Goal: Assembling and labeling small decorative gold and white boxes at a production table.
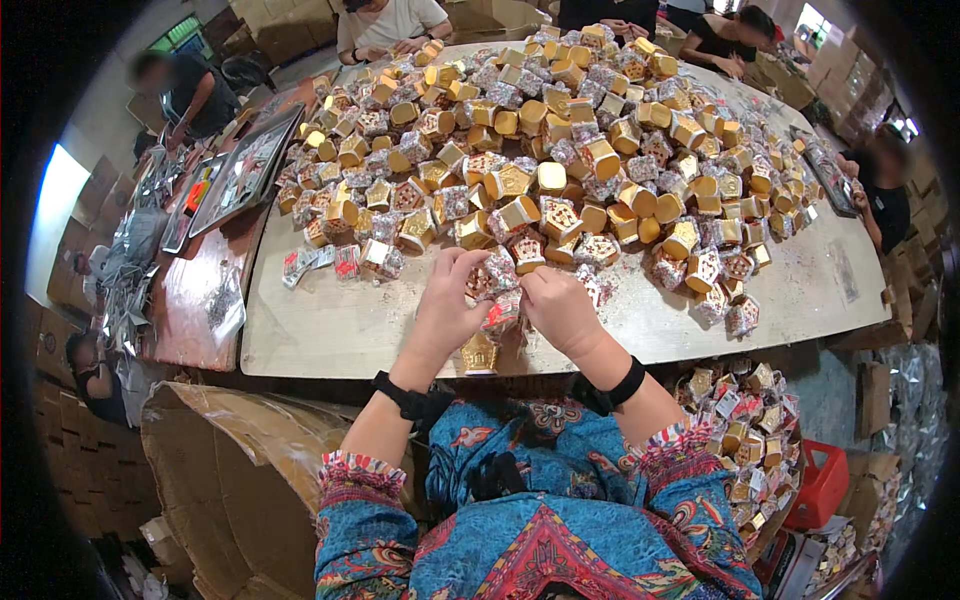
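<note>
The packet (491, 278), shiny, speckled and red-marked, sits over the table (335, 325), its facing and long axis unclear. Left hand (447, 304) pinches its left side; right hand's (561, 311) fingertips press together at its right edge.

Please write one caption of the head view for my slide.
Left hand and right hand handle a clear-wrapped piece before a heap of gold-sided pieces on the table.

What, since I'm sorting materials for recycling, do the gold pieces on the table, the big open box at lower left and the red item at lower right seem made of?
Gold pieces: probably plastic with a shiny metallic finish, given bright highlights and raised patterns; metal can't be ruled out. Big open box: mostly matt brown cardboard, its walls creased. Red item: likely smooth plastic, evenly coloured.
</note>
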The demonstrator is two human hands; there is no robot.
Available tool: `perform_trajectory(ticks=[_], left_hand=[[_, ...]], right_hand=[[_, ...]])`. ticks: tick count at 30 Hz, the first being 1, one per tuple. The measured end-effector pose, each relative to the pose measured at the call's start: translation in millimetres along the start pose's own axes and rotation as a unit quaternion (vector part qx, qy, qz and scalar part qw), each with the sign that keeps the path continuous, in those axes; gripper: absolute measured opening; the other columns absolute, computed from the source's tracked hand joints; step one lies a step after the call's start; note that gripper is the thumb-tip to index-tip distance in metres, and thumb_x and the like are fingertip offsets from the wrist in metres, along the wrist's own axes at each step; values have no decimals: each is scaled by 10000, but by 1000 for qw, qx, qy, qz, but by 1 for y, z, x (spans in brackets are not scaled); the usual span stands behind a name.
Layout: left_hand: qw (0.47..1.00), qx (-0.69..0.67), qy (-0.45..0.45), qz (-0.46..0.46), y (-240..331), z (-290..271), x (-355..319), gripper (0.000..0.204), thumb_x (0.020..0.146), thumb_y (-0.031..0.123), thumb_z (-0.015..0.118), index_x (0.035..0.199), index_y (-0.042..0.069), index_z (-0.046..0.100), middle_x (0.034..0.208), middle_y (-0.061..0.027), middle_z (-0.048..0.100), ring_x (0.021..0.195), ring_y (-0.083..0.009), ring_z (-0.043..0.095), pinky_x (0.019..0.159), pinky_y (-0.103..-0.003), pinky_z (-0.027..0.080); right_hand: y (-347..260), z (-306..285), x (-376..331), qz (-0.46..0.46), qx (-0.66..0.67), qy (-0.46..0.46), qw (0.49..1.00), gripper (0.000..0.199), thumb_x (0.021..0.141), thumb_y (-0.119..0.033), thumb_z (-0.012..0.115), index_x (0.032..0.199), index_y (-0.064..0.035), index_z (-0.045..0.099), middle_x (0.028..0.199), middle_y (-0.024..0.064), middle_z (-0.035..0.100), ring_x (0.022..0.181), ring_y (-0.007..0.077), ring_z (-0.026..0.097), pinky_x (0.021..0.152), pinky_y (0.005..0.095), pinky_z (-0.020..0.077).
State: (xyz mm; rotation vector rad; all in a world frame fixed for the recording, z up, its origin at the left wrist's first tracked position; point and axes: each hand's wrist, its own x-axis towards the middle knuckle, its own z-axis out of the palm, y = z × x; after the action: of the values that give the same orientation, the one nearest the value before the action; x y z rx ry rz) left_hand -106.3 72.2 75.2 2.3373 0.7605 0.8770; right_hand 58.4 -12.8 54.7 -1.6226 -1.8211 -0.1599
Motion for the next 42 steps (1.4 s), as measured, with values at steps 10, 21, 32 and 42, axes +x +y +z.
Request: perform_trajectory(ticks=[10, 21, 32, 42], left_hand=[[999, 8, -25, -21, -1, 0, -2, 553, 636, 47, 709, 1155, 67, 517, 1055, -142, 498, 1020, -322, 507, 880, -381, 434], [994, -82, -52, -52, -22, 4, -4, 593, 641, 162, 736, 1201, 53, 576, 1040, -137, 540, 974, -266, 552, 807, -353, 484], [984, -119, -91, -95, -37, 4, -4, 570, 608, 166, 762, 1143, 27, 624, 1052, -122, 598, 1001, -242, 570, 893, -320, 430], [986, -106, -78, -100, -20, 0, -4, 565, 632, 166, 752, 1158, 15, 612, 989, -109, 580, 932, -224, 564, 857, -320, 437]], right_hand=[[0, 2, -2, 4, -24, -11, 1000, 99, 686, -44, 635, 757, -42, 566, 714, 101, 543, 670, 290, 578, 628, 374, 491], [2, -5, 1, -101, -91, -36, 990, 55, 692, -64, 572, 726, -57, 530, 711, 87, 531, 665, 230, 589, 611, 325, 497], [6, -2, -5, -92, -43, -18, 995, 49, 719, -59, 555, 754, -54, 521, 718, 89, 523, 669, 238, 588, 615, 327, 500], [2, -7, -5, -1, 31, -34, 999, 94, 729, -56, 618, 795, -33, 555, 738, 120, 542, 689, 304, 582, 625, 384, 488]])
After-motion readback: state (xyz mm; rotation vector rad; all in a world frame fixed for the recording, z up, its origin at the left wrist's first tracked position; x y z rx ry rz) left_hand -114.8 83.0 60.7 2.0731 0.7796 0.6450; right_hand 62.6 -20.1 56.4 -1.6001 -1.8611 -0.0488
